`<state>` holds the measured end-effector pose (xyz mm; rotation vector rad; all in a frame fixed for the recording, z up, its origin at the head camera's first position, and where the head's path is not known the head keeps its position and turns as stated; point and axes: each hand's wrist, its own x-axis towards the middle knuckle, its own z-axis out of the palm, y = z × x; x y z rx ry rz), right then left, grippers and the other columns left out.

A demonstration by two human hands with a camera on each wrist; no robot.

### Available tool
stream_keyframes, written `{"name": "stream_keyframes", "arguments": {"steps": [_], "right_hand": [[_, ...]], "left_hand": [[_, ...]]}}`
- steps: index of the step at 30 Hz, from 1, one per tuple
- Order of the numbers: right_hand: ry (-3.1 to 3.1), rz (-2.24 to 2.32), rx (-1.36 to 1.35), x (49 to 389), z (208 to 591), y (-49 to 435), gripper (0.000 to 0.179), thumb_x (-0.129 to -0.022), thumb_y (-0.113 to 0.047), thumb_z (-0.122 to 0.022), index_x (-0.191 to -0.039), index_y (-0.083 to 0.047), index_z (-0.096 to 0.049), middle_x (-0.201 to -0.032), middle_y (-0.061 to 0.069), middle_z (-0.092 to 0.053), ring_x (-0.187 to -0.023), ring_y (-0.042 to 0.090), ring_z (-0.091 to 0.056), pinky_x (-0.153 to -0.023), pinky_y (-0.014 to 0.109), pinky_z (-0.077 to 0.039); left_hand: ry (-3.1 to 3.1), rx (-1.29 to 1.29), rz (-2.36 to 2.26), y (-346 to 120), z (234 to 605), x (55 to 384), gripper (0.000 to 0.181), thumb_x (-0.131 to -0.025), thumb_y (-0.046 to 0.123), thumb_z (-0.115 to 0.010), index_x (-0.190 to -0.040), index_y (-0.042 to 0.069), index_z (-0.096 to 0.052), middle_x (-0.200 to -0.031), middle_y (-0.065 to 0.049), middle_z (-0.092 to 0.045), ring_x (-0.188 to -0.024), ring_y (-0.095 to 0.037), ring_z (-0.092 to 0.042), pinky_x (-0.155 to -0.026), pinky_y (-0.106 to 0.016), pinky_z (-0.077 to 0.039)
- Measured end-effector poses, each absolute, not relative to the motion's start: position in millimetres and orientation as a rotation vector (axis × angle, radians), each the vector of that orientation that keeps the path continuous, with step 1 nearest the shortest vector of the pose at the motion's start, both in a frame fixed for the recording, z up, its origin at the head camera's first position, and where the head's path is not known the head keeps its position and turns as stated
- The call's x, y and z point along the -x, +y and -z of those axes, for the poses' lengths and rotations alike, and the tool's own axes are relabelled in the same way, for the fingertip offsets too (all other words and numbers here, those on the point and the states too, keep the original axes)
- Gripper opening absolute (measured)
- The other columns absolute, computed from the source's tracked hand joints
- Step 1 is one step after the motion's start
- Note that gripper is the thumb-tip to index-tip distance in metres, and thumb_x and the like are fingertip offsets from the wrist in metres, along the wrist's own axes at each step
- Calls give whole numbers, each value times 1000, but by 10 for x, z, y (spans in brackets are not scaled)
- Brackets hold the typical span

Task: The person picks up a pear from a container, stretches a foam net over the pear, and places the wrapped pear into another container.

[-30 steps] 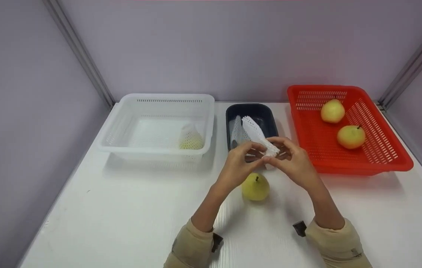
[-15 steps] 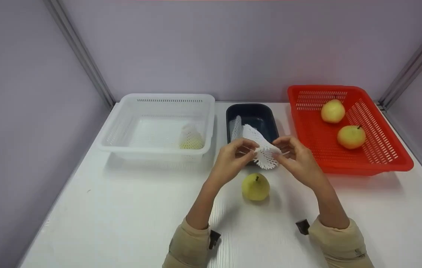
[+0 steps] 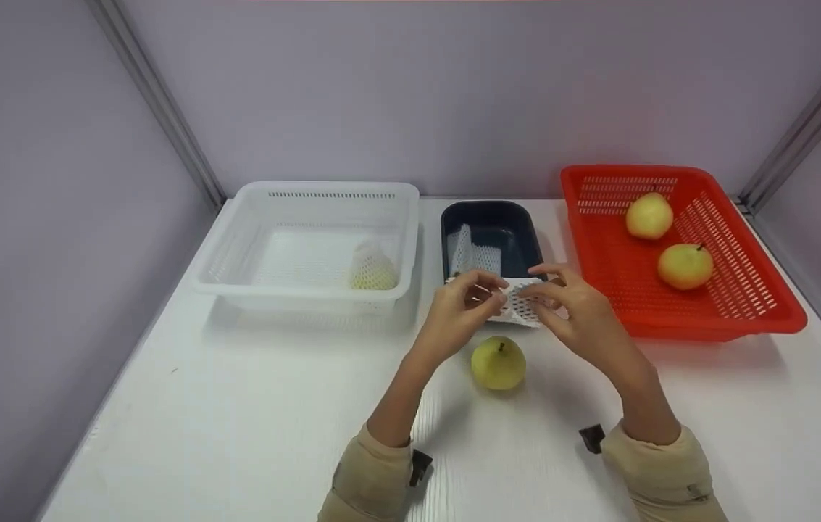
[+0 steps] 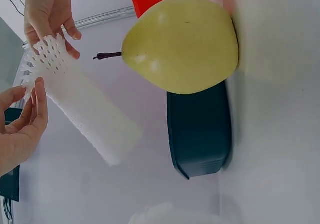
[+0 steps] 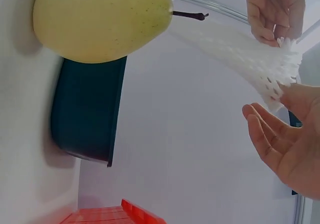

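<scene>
A white foam net sleeve [image 4: 95, 114] hangs between my two hands, its cut end spread towards me. My left hand [image 3: 453, 312] pinches one side of that end between thumb and fingers. On the other side, the thumb of my right hand [image 5: 295, 139] touches the net's edge, while its fingers stand apart from the net. Just below the hands in the head view, a yellow-green pear [image 3: 498, 364] stands on the white table with its stem up. Behind it is a dark blue tray [image 3: 490, 212] holding more net sleeve material [image 3: 474, 254].
To the left, a white basket [image 3: 309, 292] holds a net-covered pear [image 3: 372, 270]. A red basket [image 3: 678, 328] at the right holds two bare pears, one farther back [image 3: 649, 216] and one nearer [image 3: 685, 266]. Grey-white walls stand behind and at the sides.
Both hands have spread apart slightly, and the sleeve's end has opened wider. The sleeve has tipped from slanting over the tray to pointing away. My right fingers have loosened. The pear stays put.
</scene>
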<state>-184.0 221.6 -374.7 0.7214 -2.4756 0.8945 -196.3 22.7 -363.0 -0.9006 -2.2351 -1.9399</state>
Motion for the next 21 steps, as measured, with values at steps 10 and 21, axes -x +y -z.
{"name": "stream_keyframes", "arguments": {"steps": [10, 21], "right_hand": [[-2618, -879, -674, 1854, 3795, 2177, 24, -76, 2, -72, -100, 3, -66, -96, 15, -63, -83, 27, -59, -75, 43, -50], [-2673, -1060, -396, 1782, 3660, 2194, 35, -74, 8, -63, -106, 13, -52, -97, 20, -56, -84, 31, -52, -75, 45, -49]], "left_hand": [[-2264, 1061, 1702, 310, 3830, 2059, 20, -88, 14, -63, -103, 1, -60, -99, -6, -60, -89, -14, -58, -75, -22, -49], [-2390, 833, 1860, 237, 3800, 2071, 27, -95, 22, -53, -80, 2, -63, -73, 2, -60, -68, -7, -54, -63, -22, -47]]}}
